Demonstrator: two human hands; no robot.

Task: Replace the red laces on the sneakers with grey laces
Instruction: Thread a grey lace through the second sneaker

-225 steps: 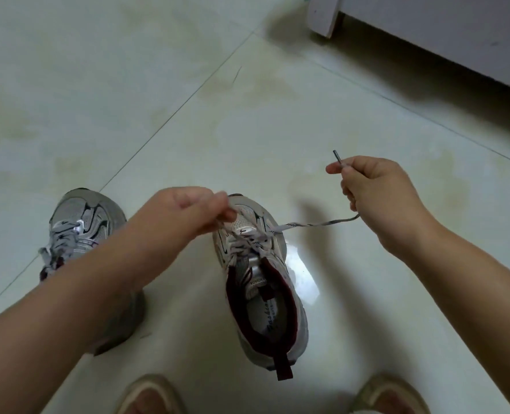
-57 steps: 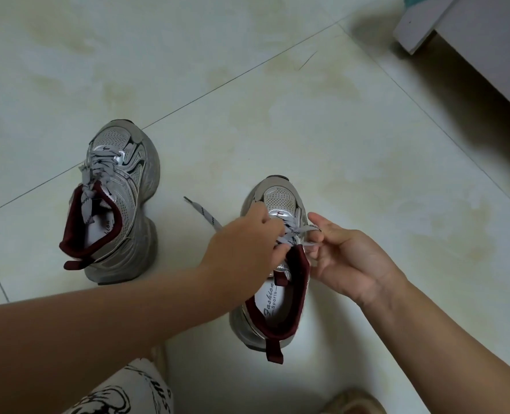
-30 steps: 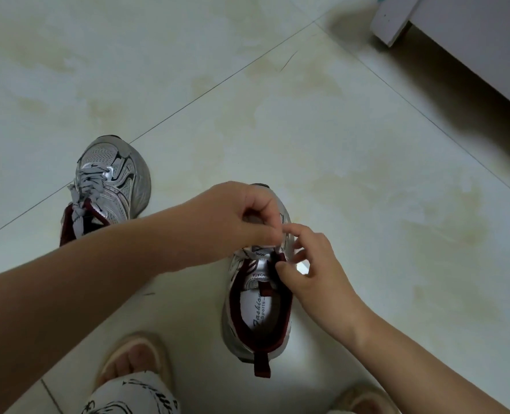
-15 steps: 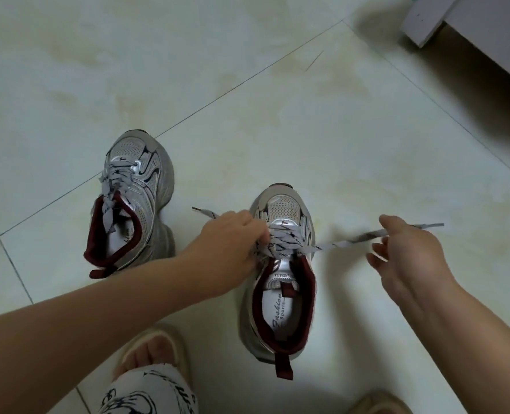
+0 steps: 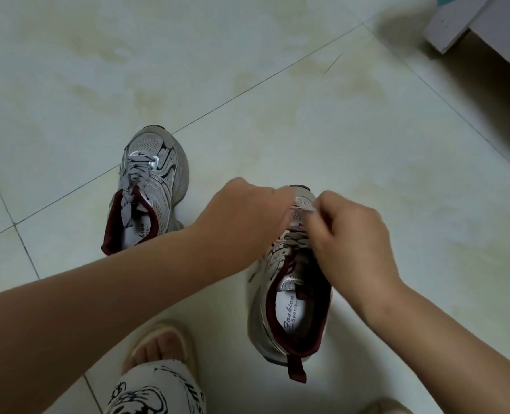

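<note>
Pale tiled floor (image 5: 307, 130), grey cabinet (image 5: 501, 28) upper right; left hand (image 5: 247, 216) and right hand (image 5: 349, 231) each pinch the grey lace (image 5: 303, 208) over the sneaker (image 5: 289, 294).

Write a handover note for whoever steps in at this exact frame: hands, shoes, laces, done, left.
Left hand: fingers curled over the toe end of the right-side sneaker, apparently pinching the grey lace.
Right hand: curled close beside it, pinching the same lace; the frame is blurred there.
Both sneakers stand upright on the tile floor. The left-side sneaker is laced in grey, ends lying loose over its tongue.
Done: no red lace is visible on either shoe.
Left: finish threading the upper eyelets of the right-side sneaker, then even out and tie both.
</note>
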